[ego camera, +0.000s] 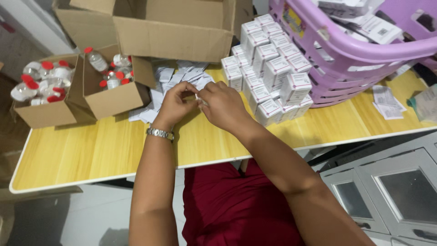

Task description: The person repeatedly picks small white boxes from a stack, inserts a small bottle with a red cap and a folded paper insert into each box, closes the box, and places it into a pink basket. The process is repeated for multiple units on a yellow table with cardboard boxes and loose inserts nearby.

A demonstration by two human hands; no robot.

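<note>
Two hands meet over the middle of the wooden table [109, 150]. The left hand [175, 104], with a metal watch [160, 133] on its wrist, and the right hand [223, 105] pinch a small white paper slip [199, 97] between curled fingertips; the fingers are drawn nearly closed around it, and little of the slip shows between them. It looks like the folding or opening of a leaflet is in hand, and the next move would call for a fine, steady pinch so that the thin paper does not tear or slide away.

Just beyond the hands lies a loose heap of similar white leaflets [175, 77], spread on the table. To the right of it a stack of small white cartons [273, 64] rises several tiers high, nearly touching the right hand. Far right, a lilac plastic basket [359, 50] holds more flat white packs. To the left stand two small open cardboard boxes [111, 98] filled with clear vials with red caps [43, 82], and a large cardboard box [173, 27] sits at the far edge.

The table is pale yellow wood grain with a white rim. Below its near edge show a red garment [227, 205], a grey floor, and grey cabinets with window panels [391, 191] at the near right.
</note>
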